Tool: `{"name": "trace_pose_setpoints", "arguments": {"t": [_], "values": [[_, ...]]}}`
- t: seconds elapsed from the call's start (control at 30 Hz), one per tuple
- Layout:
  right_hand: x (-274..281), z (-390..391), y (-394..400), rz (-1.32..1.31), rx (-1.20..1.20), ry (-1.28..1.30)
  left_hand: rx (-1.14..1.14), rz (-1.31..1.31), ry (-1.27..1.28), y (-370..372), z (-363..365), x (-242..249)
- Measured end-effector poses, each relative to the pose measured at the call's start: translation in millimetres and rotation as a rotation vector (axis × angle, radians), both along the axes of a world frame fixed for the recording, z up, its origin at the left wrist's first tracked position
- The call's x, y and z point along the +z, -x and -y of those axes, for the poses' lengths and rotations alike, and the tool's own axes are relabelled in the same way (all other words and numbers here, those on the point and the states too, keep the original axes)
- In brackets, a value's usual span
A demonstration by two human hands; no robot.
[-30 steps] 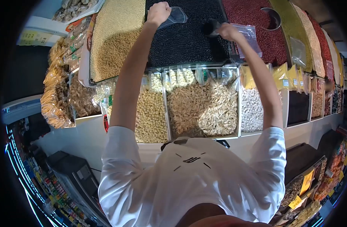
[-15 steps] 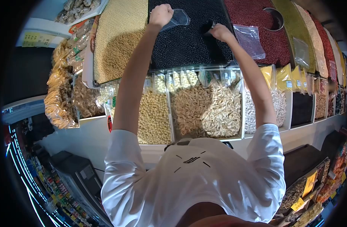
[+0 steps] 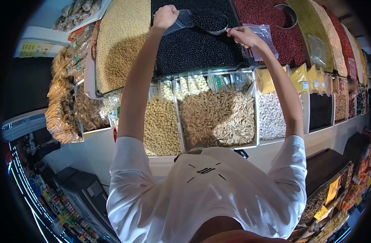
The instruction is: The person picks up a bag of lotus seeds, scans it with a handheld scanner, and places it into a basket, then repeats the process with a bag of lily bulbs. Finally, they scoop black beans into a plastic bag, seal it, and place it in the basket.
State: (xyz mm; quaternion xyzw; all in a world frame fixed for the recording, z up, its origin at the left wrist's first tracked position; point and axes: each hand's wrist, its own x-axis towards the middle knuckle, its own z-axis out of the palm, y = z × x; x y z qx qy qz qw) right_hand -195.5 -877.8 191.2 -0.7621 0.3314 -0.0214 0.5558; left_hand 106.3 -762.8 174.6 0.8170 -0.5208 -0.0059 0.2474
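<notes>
Over the bin of black beans (image 3: 193, 52), my left hand (image 3: 166, 17) is closed on the edge of a clear plastic bag (image 3: 180, 22). The bag hangs to the right of the fingers. My right hand (image 3: 246, 35) grips the handle of a round metal scoop (image 3: 218, 32). The scoop lies with its mouth facing up, and black beans show inside its rim. In this view its far side overlaps the right edge of the bag.
Pale yellow beans (image 3: 122, 36) fill the bin on the left. Red beans (image 3: 270, 36) lie to the right, with another metal scoop (image 3: 291, 18) and a clear bag (image 3: 263, 38) on them. Nearer my body are compartments of dried slices (image 3: 218, 115) and lotus seeds (image 3: 161, 125).
The scoop has turned from a steep tilt to mouth-up, now showing black beans in it. My right hand has shifted slightly right; my left hand still holds the bag.
</notes>
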Motion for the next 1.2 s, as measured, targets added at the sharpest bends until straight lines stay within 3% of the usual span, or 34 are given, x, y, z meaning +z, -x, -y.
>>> {"name": "trace_pose_setpoints", "arguments": {"t": [0.3, 0.43, 0.47, 0.53, 0.6, 0.67, 0.73, 0.83, 0.97, 1.2], "values": [[45.4, -4.4, -137.8, -0.216, 0.247, 0.185, 0.033, 0.039, 0.001, 5.5, 1.1, 2.1], [64.0, 1.6, -188.8, -0.408, 0.510, 0.700, 0.052, 0.054, 0.009, -8.4, 3.4, -1.4], [75.2, -1.8, -187.6, -0.409, 0.515, 0.702, 0.090, 0.054, 0.013, -10.7, 3.1, 0.3], [96.3, -13.5, -181.4, -0.339, 0.493, 1.015, 0.136, 0.045, 0.019, -16.0, 0.2, 0.3], [135.3, -39.2, -146.5, -0.347, 0.516, 1.044, 0.184, -0.152, 0.030, -24.6, 0.5, -1.4], [150.6, -47.0, -122.9, -0.397, 0.384, 1.143, 0.205, -0.280, -0.009, -21.6, -2.1, 2.7], [121.8, -26.8, -105.0, -0.287, 0.207, 1.177, 0.164, -0.156, -0.011, -26.5, 0.4, -2.5], [109.1, -24.4, -69.3, -0.115, 0.133, 1.257, 0.145, -0.042, 0.052, -24.2, 2.3, -1.4], [163.7, -11.9, -49.1, -0.115, 0.140, 1.292, 0.143, -0.090, 0.067, -3.9, 11.6, 55.0], [334.6, 11.7, -10.1, -0.114, 0.153, 1.337, 0.155, -0.101, 0.090, 34.5, 37.6, 219.3]]}}
